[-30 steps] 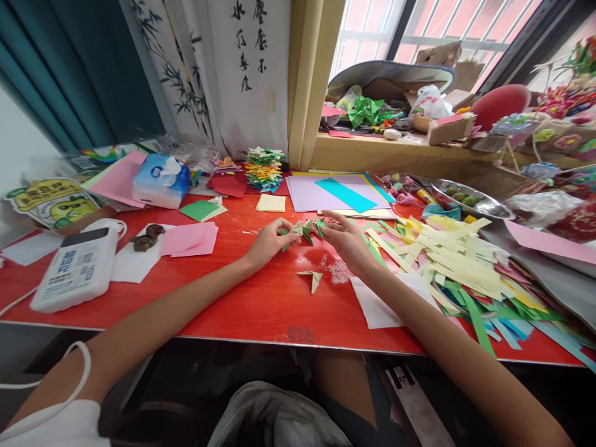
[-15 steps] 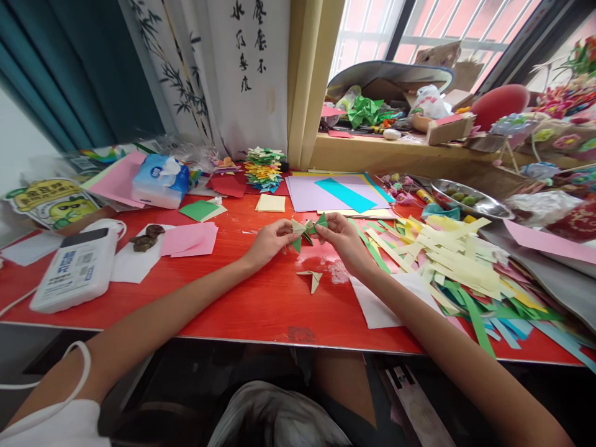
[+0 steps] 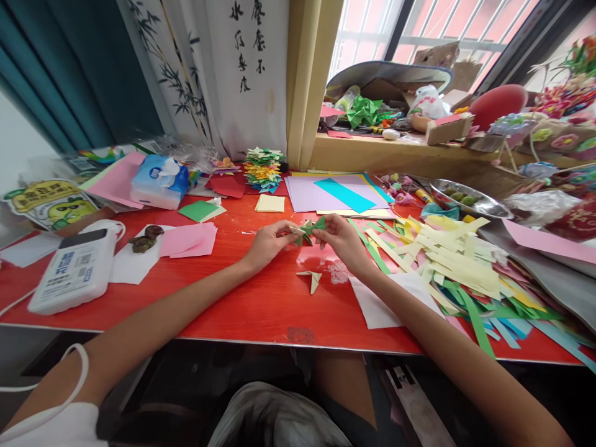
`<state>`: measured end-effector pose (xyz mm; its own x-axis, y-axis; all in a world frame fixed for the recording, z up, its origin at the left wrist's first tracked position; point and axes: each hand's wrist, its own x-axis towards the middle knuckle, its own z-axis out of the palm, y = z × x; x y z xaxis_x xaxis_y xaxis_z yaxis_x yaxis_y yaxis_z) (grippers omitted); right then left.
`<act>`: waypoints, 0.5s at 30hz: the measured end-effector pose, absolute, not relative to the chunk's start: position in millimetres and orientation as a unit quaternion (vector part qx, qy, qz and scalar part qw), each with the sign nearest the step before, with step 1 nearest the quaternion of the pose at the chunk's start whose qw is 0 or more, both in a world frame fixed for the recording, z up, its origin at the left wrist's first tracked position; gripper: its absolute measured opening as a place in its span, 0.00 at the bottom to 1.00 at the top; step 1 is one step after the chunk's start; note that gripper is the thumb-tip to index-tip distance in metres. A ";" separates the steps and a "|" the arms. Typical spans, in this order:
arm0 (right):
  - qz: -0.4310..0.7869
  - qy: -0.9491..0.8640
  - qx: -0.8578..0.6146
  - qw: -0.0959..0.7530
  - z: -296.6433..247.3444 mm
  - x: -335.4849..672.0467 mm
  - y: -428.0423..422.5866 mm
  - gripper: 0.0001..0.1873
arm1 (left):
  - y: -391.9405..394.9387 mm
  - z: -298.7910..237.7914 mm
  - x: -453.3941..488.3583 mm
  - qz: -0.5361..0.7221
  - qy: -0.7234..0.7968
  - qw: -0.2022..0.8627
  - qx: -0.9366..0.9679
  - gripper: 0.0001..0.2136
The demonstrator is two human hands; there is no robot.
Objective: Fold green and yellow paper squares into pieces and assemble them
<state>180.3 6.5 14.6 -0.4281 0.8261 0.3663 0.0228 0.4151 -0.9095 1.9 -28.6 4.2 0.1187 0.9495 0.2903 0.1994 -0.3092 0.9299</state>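
Between my hands, just above the red table (image 3: 223, 298), is a small folded-paper piece (image 3: 306, 230) in green and cream. My left hand (image 3: 272, 245) pinches its cream side; my right hand (image 3: 342, 242) pinches the green side. The fingers hide part of the folds, so I cannot tell how the parts join. Below, on the table, lies a loose cream folded-paper piece (image 3: 313, 280) with pointed ends. A white sheet (image 3: 379, 304) lies under my right forearm.
Cut paper strips (image 3: 465, 261) are heaped at the right. A stack of folded paper pieces (image 3: 264, 169) stands at the back, near cream square sheets (image 3: 270, 203) and a lilac sheet (image 3: 302, 192). Pink sheets (image 3: 193, 239), a tissue pack (image 3: 161, 180) and a white device (image 3: 72, 267) lie left.
The green part at my right fingers has tilted and now lies flatter against the cream part. Both hands stay in nearly the same place.
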 end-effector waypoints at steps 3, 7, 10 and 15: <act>0.458 -0.703 -0.285 0.464 21.0 179.4 0.1 0.09 | -28.3 2.5 1.4 0.474 0.459 0.363 0.658 0.13; 0.349 -0.770 -0.319 0.427 26.1 181.1 -4.8 0.08 | -27.5 1.2 0.3 0.475 0.455 0.339 0.672 0.12; 0.269 -0.822 -0.322 0.385 27.0 183.0 -3.9 0.07 | -27.4 1.6 -0.5 0.479 0.454 0.318 0.681 0.12; 0.203 -0.846 -0.336 0.360 28.7 184.4 -2.2 0.10 | -27.9 2.5 -1.3 0.479 0.452 0.304 0.688 0.13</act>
<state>184.4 -2.2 28.7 -0.5149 0.7145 0.4737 0.4215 0.6922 -0.5859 -1.3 -27.9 2.5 0.1326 0.9135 0.3846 0.3299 -0.4065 0.8520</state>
